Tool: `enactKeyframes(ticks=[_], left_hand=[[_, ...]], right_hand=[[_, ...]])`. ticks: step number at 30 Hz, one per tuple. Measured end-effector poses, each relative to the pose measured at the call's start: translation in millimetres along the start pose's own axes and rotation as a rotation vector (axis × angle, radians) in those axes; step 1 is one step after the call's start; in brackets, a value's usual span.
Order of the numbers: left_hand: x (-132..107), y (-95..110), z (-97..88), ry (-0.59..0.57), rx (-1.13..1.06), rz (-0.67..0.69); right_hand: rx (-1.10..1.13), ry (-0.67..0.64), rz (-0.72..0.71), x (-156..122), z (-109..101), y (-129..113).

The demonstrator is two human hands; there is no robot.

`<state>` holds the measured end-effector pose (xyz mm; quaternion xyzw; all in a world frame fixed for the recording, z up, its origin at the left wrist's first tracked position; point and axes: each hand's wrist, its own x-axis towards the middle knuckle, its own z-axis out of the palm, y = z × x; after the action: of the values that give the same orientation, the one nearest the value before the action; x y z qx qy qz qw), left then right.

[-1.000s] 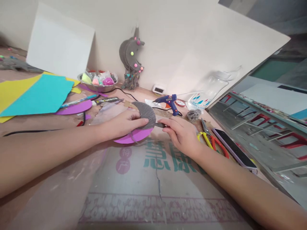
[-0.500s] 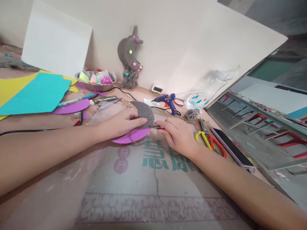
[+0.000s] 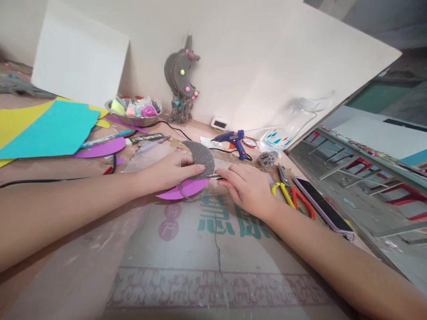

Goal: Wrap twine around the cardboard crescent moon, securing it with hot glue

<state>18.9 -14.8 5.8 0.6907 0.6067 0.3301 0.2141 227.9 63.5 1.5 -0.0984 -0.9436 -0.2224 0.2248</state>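
Apparently partway: gray crescent [image 3: 203, 156], frame centre, visible face lined with strands; purple crescent [image 3: 188, 190] at its lower edge bare, perhaps unfinished. Left hand [image 3: 173, 168] grips gray crescent; right hand [image 3: 248, 187] pinches thin dark strip [image 3: 215, 176].

The left hand [image 3: 180, 165] covers part of the grey crescent [image 3: 204, 159], and the purple piece [image 3: 187, 190] is partly hidden too. The thin dark thing [image 3: 216, 177] at the right hand [image 3: 248, 186] is mostly concealed, too small to identify. The picture's edge crops the yellow sheet [image 3: 20, 118]; the clock's [image 3: 219, 123] digits blur.
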Motion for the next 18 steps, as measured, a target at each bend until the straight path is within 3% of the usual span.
enactKeyframes(ticks=[18], left_hand=[[-0.4, 1.0, -1.6, -0.005, -0.005, 0.012]], right_hand=[[0.038, 0.005, 0.011, -1.1, 2.0, 1.3]])
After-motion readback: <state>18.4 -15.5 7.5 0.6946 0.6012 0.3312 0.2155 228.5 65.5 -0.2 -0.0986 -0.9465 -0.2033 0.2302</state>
